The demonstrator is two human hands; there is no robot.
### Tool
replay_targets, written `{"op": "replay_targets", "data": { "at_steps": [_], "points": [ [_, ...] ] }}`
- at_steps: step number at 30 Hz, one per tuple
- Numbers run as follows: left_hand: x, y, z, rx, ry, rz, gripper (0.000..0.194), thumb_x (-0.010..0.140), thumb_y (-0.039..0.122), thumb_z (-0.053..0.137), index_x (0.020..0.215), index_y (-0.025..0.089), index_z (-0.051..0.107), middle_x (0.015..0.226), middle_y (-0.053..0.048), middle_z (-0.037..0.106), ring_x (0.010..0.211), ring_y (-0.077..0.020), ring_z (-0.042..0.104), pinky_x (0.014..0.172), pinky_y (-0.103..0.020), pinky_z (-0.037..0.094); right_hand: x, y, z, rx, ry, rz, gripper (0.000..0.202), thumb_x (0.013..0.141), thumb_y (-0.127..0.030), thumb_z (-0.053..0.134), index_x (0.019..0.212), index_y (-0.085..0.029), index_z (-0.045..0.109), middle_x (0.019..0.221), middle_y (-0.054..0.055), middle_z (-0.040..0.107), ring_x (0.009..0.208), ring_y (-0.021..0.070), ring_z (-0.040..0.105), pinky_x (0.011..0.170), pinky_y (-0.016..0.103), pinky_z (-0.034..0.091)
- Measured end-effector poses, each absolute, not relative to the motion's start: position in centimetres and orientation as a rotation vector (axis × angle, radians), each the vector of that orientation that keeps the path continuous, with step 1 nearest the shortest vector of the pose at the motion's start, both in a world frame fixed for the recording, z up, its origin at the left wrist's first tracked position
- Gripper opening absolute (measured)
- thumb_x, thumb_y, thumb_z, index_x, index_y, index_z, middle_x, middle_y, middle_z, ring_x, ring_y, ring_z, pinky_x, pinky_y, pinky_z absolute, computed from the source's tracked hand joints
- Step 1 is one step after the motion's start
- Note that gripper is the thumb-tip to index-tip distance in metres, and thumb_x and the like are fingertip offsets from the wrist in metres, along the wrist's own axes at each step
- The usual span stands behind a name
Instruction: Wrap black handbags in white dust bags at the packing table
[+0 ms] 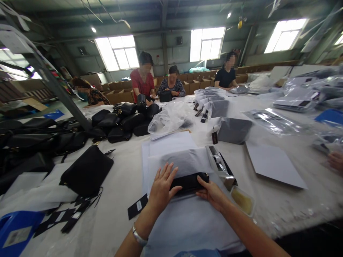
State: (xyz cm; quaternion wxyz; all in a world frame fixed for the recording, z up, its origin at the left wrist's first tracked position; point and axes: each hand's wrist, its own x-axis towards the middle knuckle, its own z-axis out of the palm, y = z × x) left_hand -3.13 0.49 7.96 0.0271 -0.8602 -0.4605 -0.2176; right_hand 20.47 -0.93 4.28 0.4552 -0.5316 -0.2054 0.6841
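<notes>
A black bag [189,182] lies on white tissue paper [171,223] in front of me, its upper part covered by a translucent sheet [184,160]. My left hand [164,185] rests flat on the sheet and the bag's left end, fingers spread. At the bag's right end, my right hand [211,192] grips it, thumb on top and fingers below. A black tag [137,206] lies left of the paper. Just right of the bag stands a tape dispenser [221,166], with a small dish of yellowish material [242,200] nearer me.
Black bags [131,121] are piled at the back left, and one bag [88,171] stands nearer. Wrapped bags [233,130] and a white board [274,164] lie right. A metal post [61,85] rises left. Several people work across the table; another person's hand [336,160] shows at right.
</notes>
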Motion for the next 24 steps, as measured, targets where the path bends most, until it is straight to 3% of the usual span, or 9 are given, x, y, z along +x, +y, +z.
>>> {"op": "replay_targets", "data": {
  "at_steps": [3, 8, 12, 15, 20, 24],
  "points": [
    [-2.1, 0.7, 7.5, -2.761, -1.354, -0.623, 0.060, 0.088, 0.040, 0.064, 0.141, 0.021, 0.045, 0.148, -0.012, 0.047, 0.138, -0.0295, 0.042, 0.108, -0.049, 0.046, 19.9, -0.8, 4.1, -1.284, -0.484, 1.686, 0.036, 0.082, -0.038, 0.075, 0.105, -0.015, 0.059, 0.093, 0.008, 0.073, 0.068, 0.0148, 0.070, 0.061, 0.025, 0.063],
    [-1.6, -0.9, 6.3, -2.736, -1.352, -0.589, 0.054, 0.088, 0.039, 0.063, 0.137, 0.020, 0.050, 0.147, -0.010, 0.049, 0.135, -0.0294, 0.046, 0.107, -0.048, 0.047, 19.3, -0.8, 3.9, -1.209, -0.429, 1.663, 0.029, 0.085, -0.033, 0.072, 0.104, -0.015, 0.061, 0.094, 0.008, 0.073, 0.075, 0.0158, 0.071, 0.066, 0.027, 0.063],
    [-1.3, -2.0, 5.9, -2.731, -1.339, -0.524, 0.063, 0.088, 0.035, 0.064, 0.145, 0.019, 0.040, 0.150, -0.010, 0.046, 0.139, -0.0286, 0.041, 0.109, -0.049, 0.045, 20.9, -1.8, 4.5, -1.153, -0.471, 1.784, 0.030, 0.084, -0.033, 0.073, 0.105, -0.014, 0.063, 0.101, 0.010, 0.073, 0.082, 0.0159, 0.072, 0.077, 0.027, 0.061],
    [-1.1, -2.4, 5.4, -2.739, -1.349, -0.497, 0.067, 0.089, 0.022, 0.060, 0.150, 0.020, 0.031, 0.152, -0.008, 0.042, 0.142, -0.0264, 0.037, 0.112, -0.047, 0.042, 23.5, -3.8, 4.9, -1.272, -0.663, 1.801, 0.038, 0.082, -0.042, 0.074, 0.104, -0.012, 0.066, 0.107, 0.015, 0.072, 0.090, 0.0202, 0.072, 0.081, 0.029, 0.060],
    [-1.1, -2.3, 4.5, -2.738, -1.388, -0.568, 0.068, 0.088, 0.008, 0.051, 0.151, 0.022, 0.029, 0.152, -0.004, 0.044, 0.142, -0.0226, 0.036, 0.115, -0.044, 0.038, 27.0, -8.4, 5.1, -1.510, -1.205, 1.271, 0.037, 0.079, -0.047, 0.073, 0.100, -0.017, 0.072, 0.095, 0.011, 0.075, 0.084, 0.0241, 0.073, 0.081, 0.038, 0.060],
    [-1.2, -2.1, 4.5, -2.761, -1.423, -0.610, 0.069, 0.087, 0.006, 0.050, 0.151, 0.023, 0.029, 0.151, -0.003, 0.044, 0.142, -0.0220, 0.036, 0.116, -0.043, 0.036, 27.4, -10.5, 5.1, -1.375, -1.800, 0.921, 0.024, 0.086, -0.038, 0.067, 0.105, -0.027, 0.074, 0.112, 0.005, 0.072, 0.110, 0.0243, 0.064, 0.104, 0.042, 0.047]
  ]
}}
